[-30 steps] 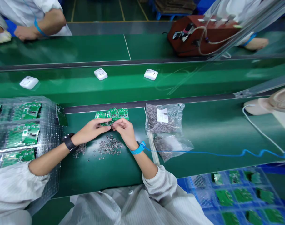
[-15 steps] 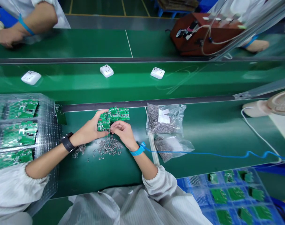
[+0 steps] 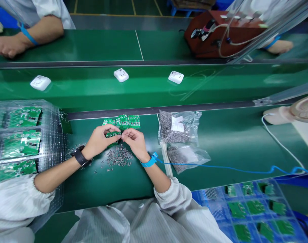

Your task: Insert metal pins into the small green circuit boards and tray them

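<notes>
My left hand (image 3: 101,139) grips a small green circuit board (image 3: 112,134) between thumb and fingers, above the green bench. At the board's right edge, my right hand (image 3: 135,140) is closed in a pinch; whatever its fingertips hold is too small to make out. Just behind the hands, more green circuit boards (image 3: 128,122) lie side by side on the bench. A pile of small metal parts (image 3: 119,156) is spread just below the held board. A smaller scatter of such parts lies near my left wrist, partly hidden by it.
Clear trays of boards (image 3: 51,135) stand at left; a blue tray (image 3: 221,216) with boards is at lower right. Bags of small parts (image 3: 179,130) lie right of my hands. White square devices (image 3: 121,75) sit on the conveyor. A blue cord (image 3: 220,166) runs from my right wrist.
My left hand has drawn in and tilted the circuit board, so less of its face shows. My right fingertips stay at its edge. The white devices have shifted right along the conveyor.
</notes>
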Available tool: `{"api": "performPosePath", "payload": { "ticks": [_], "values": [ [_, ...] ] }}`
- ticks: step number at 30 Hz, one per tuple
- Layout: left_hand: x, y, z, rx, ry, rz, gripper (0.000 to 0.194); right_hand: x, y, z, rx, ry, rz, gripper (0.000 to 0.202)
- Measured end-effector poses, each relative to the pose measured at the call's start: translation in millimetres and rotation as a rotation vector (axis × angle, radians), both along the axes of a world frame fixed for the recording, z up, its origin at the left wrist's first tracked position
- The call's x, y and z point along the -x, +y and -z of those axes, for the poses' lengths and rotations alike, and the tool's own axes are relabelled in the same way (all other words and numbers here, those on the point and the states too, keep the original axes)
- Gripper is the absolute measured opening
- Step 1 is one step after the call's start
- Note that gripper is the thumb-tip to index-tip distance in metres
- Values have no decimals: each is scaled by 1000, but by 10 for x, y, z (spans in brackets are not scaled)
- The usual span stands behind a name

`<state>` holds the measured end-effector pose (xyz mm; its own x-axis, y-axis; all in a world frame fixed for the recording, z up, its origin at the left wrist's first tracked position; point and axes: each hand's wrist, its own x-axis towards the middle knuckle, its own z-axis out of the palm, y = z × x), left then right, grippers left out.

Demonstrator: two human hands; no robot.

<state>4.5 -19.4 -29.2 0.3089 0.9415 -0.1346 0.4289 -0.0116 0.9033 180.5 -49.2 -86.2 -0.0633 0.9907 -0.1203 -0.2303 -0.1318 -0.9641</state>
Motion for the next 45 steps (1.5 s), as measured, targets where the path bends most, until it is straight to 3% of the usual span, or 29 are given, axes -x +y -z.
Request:
{"api": "performPosePath", "payload": {
  "ticks": [6, 10, 15, 18, 23, 37, 45],
  "values": [
    [-46, -91, -25, -79, 37, -8, 15, -10, -11, -46, -47, -9, 25, 17],
    [-77, -141, -68, -144, 93, 73, 14, -17, -21, -68, -79, -7, 25, 16],
    [-117, -164, -111, -200, 211, 110, 7, 14, -32, -59, 64, 70, 40, 18],
    [-122, -164, -104, -258, 294, 85, 12, 37, -44, -64, 155, 132, 44, 17],
    [-113, -147, -98, -265, 365, 89, 21, 58, -53, -76, 140, 106, 89, 14],
    [-77, -113, -7, -430, 569, 235, 11, 116, -93, -55, 186, 50, 89, 16],
    [-61, -94, 24, -464, 582, 255, 12, 136, -95, -22, 190, 49, 93, 17]
  ]
}}
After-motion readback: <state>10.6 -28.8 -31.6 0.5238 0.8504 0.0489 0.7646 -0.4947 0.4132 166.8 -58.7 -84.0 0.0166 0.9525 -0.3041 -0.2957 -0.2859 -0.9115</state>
